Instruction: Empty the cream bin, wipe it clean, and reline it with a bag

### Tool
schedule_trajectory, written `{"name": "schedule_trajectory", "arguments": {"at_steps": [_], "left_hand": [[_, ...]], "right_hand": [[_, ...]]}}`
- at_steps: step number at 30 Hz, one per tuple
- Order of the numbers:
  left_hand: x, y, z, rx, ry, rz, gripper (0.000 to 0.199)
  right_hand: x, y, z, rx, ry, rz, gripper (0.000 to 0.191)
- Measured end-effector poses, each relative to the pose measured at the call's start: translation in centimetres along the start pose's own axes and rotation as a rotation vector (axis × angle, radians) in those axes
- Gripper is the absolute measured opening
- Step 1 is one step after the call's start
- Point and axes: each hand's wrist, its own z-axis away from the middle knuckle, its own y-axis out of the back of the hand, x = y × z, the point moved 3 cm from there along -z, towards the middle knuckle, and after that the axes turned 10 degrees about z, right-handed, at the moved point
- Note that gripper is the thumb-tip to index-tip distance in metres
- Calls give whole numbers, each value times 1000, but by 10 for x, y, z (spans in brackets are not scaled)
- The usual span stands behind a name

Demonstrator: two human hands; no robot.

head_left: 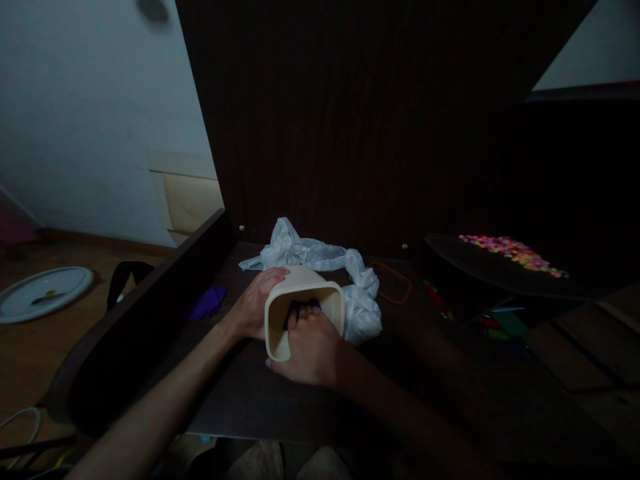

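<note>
Grips a bin by its left side with the left hand. Reaches inside with the right hand, touching a purple piece; cannot tell whether grasping it. Positioned over the dark bench, just beside crumpled white plastic. Plain cream, smooth, round-cornered, tilted, with the mouth toward the camera.

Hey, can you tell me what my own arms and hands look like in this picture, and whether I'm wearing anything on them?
Your left hand and right hand are both ungloved. The left forearm and right forearm look slender, with no sleeve, watch or bracelet showing. I see no rings on the visible fingers, though it's dim.
</note>
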Motion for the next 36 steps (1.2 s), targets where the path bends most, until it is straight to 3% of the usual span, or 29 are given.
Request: {"name": "schedule_trajectory", "arguments": {"at_steps": [7, 10, 15, 25, 29, 36], "left_hand": [[-1, -1, -1, 1, -11, -24, 110], [-1, -2, -1, 14, -4, -20, 112], [-1, -2, -1, 28, -14, -12, 113], [3, -3, -3, 22, -16, -47, 108], [6, -3, -4, -8, -13, -66, 109], [6, -5, -4, 12, -27, -70, 109]], "right_hand": [[-10, -3, 46, -11, -40, -55, 73], [-14, -9, 63, 50, -40, -79, 68], [-14, -12, 73, 103, -26, -127, 81], [-1, 5, 39, -25, -27, -214, 126], [1, 5, 23, -98, -10, -141, 129], [7, -3, -5, -113, 61, -74, 127]]}}
